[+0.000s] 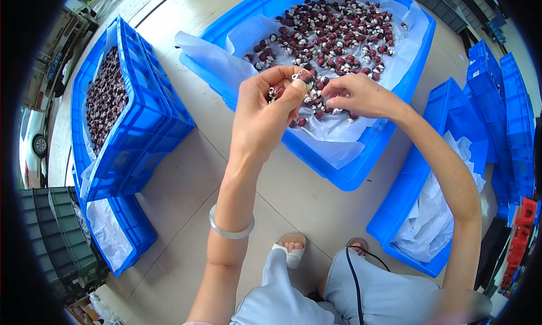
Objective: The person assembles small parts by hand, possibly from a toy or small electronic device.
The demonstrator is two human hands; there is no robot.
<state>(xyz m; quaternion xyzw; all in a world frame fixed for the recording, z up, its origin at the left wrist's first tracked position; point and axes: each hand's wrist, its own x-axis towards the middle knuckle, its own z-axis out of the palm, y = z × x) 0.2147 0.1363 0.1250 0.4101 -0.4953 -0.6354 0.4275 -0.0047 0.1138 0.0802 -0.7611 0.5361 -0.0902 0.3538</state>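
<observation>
left hand [265, 113] raised over the near edge of the big blue plastic crate [350, 178], fingers curled shut around a small clutch of round dark-red fruits with white caps [275, 92]; thumb and forefinger pinch one more at the tip. right hand [361, 95] just beside it, almost touching, fingers bent down and loosely closed onto the fruits below; whether it grips any, cannot tell.

below and beyond both hands: the loose heap of the same dark-red fruits [339, 34], small, glossy, too many to count, lying on a thin white plastic liner sheet [333, 147], crinkled, draped over the crate wall.

pale translucent bangle [228, 230] on the left wrist, one.

left of the left hand, well apart: a stack of blue slatted plastic crates [152, 110], top one full of dark fruits, tilted. right of the right forearm: another blue crate [415, 212] with a white liner, no fruits seen in it. further right, more blue crates stacked [508, 110], count unclear.

under the forearms: smooth grey concrete floor [186, 195], two sandalled feet, light denim knees.
</observation>
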